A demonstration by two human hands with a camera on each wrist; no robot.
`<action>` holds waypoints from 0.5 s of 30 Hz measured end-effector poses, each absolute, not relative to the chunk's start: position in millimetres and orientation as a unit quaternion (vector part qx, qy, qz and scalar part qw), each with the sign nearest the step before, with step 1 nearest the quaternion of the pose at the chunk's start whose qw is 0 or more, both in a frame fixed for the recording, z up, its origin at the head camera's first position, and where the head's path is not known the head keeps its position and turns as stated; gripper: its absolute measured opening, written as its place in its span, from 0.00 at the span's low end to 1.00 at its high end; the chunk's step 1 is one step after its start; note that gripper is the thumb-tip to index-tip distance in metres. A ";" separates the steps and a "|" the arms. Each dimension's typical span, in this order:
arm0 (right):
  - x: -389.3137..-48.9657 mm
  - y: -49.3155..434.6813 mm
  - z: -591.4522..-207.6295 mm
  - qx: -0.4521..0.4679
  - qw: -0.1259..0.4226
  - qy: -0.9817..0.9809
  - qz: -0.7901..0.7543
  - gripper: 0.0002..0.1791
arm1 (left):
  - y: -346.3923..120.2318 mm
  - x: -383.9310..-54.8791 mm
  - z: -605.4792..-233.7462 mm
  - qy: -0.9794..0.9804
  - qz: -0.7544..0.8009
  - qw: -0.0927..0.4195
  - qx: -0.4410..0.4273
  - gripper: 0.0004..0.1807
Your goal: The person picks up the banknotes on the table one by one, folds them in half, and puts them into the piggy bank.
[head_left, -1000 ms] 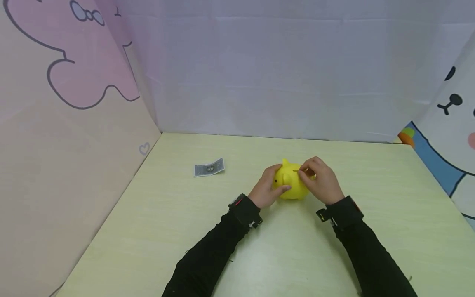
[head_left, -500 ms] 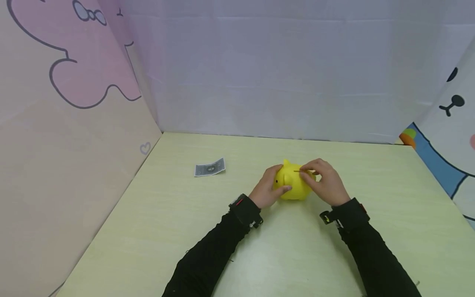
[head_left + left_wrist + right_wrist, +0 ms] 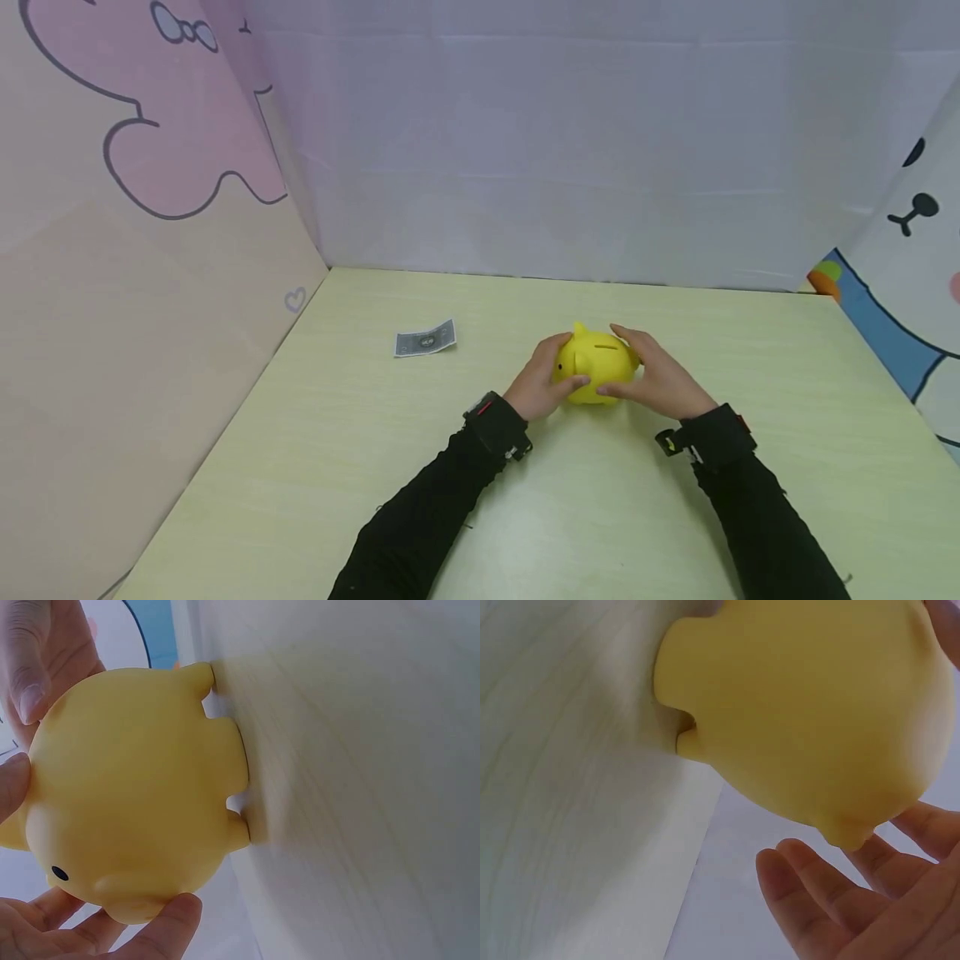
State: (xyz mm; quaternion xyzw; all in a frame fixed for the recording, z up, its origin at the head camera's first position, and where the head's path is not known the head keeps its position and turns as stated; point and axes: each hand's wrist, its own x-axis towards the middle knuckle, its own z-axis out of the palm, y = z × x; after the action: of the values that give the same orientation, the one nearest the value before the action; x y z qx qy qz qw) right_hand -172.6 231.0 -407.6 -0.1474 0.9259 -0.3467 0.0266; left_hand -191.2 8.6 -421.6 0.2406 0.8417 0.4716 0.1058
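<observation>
A yellow piggy bank (image 3: 600,367) stands on its feet on the table, its head toward the left and a narrow slot (image 3: 606,347) on top. My left hand (image 3: 542,382) holds it at the head end, thumb along the near side; in the left wrist view its fingers lie by the snout. Behind the rump my right hand (image 3: 662,379) is spread, with the thumb at the near side and the fingers at the far side. In the right wrist view the right hand's loosely bent fingers (image 3: 832,892) hang around the little tail (image 3: 846,834).
A grey play banknote (image 3: 424,340) with one raised corner lies on the table (image 3: 360,467), left of the piggy bank. A pale curtain (image 3: 555,150) rises behind the table's back edge, and printed cartoon panels stand at both sides.
My right hand's fingertips were together at the slot; they have parted, and the hand has moved right and down to the rump. My left hand has kept its place on the piggy bank.
</observation>
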 end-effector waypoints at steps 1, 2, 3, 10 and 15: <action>-173.4 230.7 -408.6 -0.145 0.031 0.924 -0.352 0.57 | 8.8 -191.2 -421.3 0.842 0.472 0.105 0.240 0.40; -174.1 230.4 -409.6 -0.143 0.036 0.923 -0.356 0.58 | 9.0 -191.3 -421.2 0.842 0.473 0.105 0.238 0.40; -175.0 230.2 -410.8 -0.142 0.041 0.921 -0.360 0.59 | 9.3 -191.5 -421.2 0.842 0.473 0.106 0.237 0.40; -177.3 228.9 -418.0 -0.137 0.052 0.915 -0.377 0.60 | 9.3 -191.1 -420.7 0.840 0.477 0.109 0.235 0.40; -176.2 227.7 -421.8 -0.131 0.037 0.916 -0.377 0.58 | 9.0 -190.6 -420.7 0.841 0.480 0.113 0.225 0.41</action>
State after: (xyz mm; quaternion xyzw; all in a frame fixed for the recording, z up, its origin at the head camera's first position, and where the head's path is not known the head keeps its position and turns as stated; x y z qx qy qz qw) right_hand -176.2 227.7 -421.8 -0.1309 0.9164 -0.3765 0.0373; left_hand -190.6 9.0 -420.7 0.2247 0.8407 0.4796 0.1131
